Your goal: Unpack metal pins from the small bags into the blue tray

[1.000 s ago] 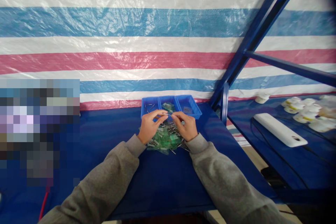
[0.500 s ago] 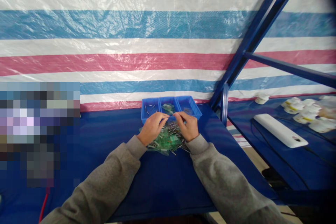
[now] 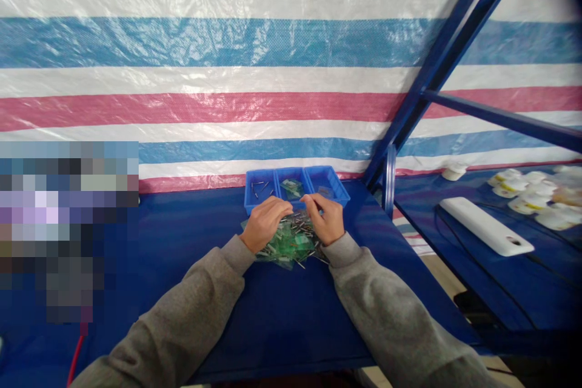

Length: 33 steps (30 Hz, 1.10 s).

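Observation:
A loose heap of green clear packets (image 3: 291, 245) and thin metal pieces (image 3: 305, 224) lies on the blue table (image 3: 291, 315). Over its left side is my left hand (image 3: 266, 221), fingers pressed together and pointing right; what they hold, if anything, is hidden. My right hand (image 3: 325, 218) is above the heap's right side, thumb and forefinger pinched on something too small to make out. Just behind both hands stands a blue tray (image 3: 343, 191) with three compartments: a few metal pieces at left, green packets in the middle, a small clear piece at right.
Blue metal frame bars (image 3: 409, 109) rise at the right. Beyond them, a second blue table holds a long white device (image 3: 484, 225), black cables and several white round items (image 3: 530, 194). A striped sheet (image 3: 227, 79) hangs behind. The left side is pixelated, with a red cable (image 3: 76, 357).
My left hand has turned slightly, and its fingertips have moved down and a little away from my right hand. My right hand has barely moved.

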Each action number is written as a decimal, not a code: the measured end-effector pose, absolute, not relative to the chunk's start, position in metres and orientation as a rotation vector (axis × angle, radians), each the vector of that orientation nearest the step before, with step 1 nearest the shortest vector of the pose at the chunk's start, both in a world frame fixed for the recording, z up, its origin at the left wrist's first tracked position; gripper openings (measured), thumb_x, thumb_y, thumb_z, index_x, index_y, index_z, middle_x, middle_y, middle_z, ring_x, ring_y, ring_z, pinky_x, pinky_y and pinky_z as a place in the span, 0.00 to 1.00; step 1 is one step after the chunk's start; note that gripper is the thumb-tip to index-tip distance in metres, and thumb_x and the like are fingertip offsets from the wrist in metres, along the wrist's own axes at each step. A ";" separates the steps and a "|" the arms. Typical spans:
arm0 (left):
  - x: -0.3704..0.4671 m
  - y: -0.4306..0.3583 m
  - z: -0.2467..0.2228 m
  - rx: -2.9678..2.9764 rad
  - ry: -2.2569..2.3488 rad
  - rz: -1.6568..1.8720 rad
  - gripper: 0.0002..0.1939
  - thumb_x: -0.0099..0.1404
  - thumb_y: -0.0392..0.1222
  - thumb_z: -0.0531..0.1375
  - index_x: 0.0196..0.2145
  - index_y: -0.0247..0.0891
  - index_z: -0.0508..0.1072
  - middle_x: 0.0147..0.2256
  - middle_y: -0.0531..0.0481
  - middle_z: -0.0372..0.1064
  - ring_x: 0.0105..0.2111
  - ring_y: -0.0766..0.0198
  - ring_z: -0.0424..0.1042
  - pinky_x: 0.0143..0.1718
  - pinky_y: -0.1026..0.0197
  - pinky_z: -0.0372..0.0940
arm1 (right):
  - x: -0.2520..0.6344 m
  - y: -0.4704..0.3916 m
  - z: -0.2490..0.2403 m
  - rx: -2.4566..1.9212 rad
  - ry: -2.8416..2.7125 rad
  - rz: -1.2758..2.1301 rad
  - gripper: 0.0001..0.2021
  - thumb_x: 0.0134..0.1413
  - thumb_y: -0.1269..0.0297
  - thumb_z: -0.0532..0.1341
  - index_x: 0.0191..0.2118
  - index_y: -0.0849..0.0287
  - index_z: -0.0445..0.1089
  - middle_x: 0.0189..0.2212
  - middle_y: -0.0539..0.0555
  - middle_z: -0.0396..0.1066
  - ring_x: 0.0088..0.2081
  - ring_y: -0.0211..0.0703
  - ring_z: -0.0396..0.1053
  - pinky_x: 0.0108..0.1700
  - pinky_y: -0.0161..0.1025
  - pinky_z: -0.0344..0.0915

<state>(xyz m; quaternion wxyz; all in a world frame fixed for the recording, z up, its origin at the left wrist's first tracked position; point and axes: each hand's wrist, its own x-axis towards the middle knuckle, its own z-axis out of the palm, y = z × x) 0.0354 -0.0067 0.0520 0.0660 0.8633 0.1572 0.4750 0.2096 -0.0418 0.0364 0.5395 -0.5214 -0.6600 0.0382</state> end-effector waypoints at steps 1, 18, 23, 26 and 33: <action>0.036 -0.007 0.052 2.599 0.442 1.443 0.05 0.66 0.35 0.55 0.37 0.35 0.70 0.33 0.46 0.72 0.36 0.64 0.70 0.39 0.59 0.67 | 0.210 -0.042 0.036 -1.242 -1.569 0.089 0.18 0.63 0.58 0.50 0.32 0.60 0.72 0.22 0.51 0.70 0.23 0.35 0.65 0.29 0.33 0.60; 0.038 -0.012 0.064 2.167 0.815 1.367 0.08 0.64 0.43 0.58 0.34 0.35 0.74 0.30 0.50 0.72 0.28 0.68 0.70 0.35 0.65 0.66 | 0.211 -0.043 0.039 -1.245 -1.581 0.074 0.18 0.63 0.58 0.50 0.31 0.60 0.72 0.21 0.51 0.70 0.21 0.35 0.64 0.29 0.33 0.59; 0.038 -0.007 0.063 1.967 0.818 1.298 0.11 0.64 0.45 0.57 0.36 0.35 0.74 0.33 0.48 0.73 0.29 0.67 0.72 0.34 0.65 0.67 | 0.210 -0.043 0.039 -1.243 -1.579 0.088 0.18 0.63 0.58 0.50 0.31 0.60 0.72 0.21 0.50 0.70 0.20 0.34 0.63 0.27 0.33 0.58; 0.038 -0.004 0.060 1.942 0.853 1.244 0.11 0.63 0.46 0.58 0.37 0.35 0.72 0.30 0.50 0.72 0.26 0.68 0.70 0.31 0.66 0.66 | 0.210 -0.043 0.040 -1.241 -1.583 0.091 0.17 0.63 0.58 0.50 0.31 0.60 0.72 0.22 0.51 0.71 0.22 0.36 0.65 0.29 0.34 0.60; 0.035 -0.002 0.062 2.063 0.881 1.070 0.12 0.63 0.47 0.57 0.38 0.36 0.69 0.20 0.57 0.64 0.20 0.71 0.63 0.25 0.69 0.59 | 0.208 -0.043 0.039 -1.180 -1.657 0.146 0.13 0.60 0.59 0.54 0.40 0.59 0.72 0.24 0.50 0.71 0.21 0.36 0.64 0.28 0.34 0.61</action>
